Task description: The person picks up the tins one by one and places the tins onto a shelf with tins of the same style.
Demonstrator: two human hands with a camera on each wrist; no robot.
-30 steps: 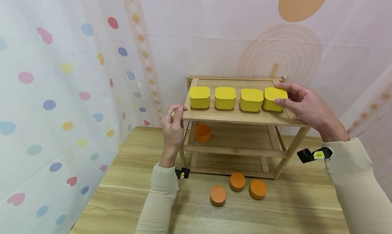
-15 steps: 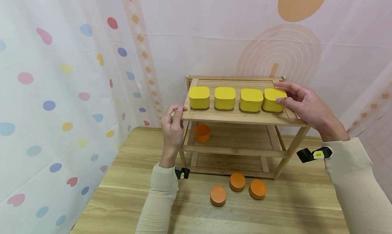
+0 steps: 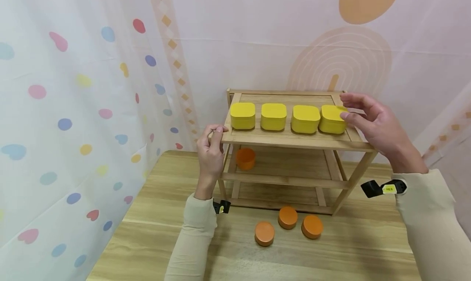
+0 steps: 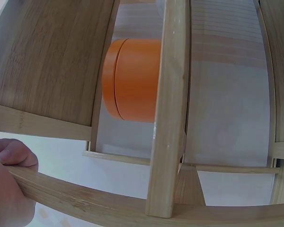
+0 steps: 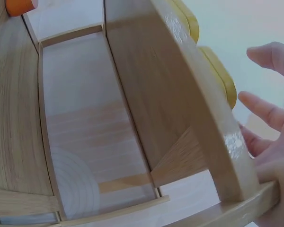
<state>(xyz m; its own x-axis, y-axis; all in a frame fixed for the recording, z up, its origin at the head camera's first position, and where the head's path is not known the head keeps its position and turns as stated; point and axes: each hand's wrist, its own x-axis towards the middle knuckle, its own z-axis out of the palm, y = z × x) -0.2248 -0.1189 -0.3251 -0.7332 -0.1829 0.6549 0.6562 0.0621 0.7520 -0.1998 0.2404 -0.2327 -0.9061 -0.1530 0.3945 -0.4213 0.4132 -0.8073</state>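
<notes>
On the top shelf of a wooden rack [image 3: 290,141], several yellow rounded-square boxes [image 3: 273,117] stand in a row. My right hand [image 3: 380,123] is beside the rightmost yellow box [image 3: 333,119], thumb and fingers spread. In the right wrist view, my right hand's [image 5: 274,109] fingers are extended, with a small gap to the nearest box [image 5: 220,75]. At the top shelf's left front corner, my left hand [image 3: 211,154] pinches the wood between thumb and fingers. The left wrist view shows my left hand [image 4: 12,182] around the frame's edge, partly out of view.
An orange round container [image 3: 245,159] stands on the middle shelf at left. Three orange round containers [image 3: 264,233] stand on the wooden table [image 3: 147,232] before the rack. A patterned curtain [image 3: 265,40] hangs behind, another spotted one [image 3: 84,121] at left.
The right hand has drawn slightly right, off the rightmost yellow box, which has shifted a little toward its neighbour. The left hand keeps its hold on the rack; the head view has turned slightly.
</notes>
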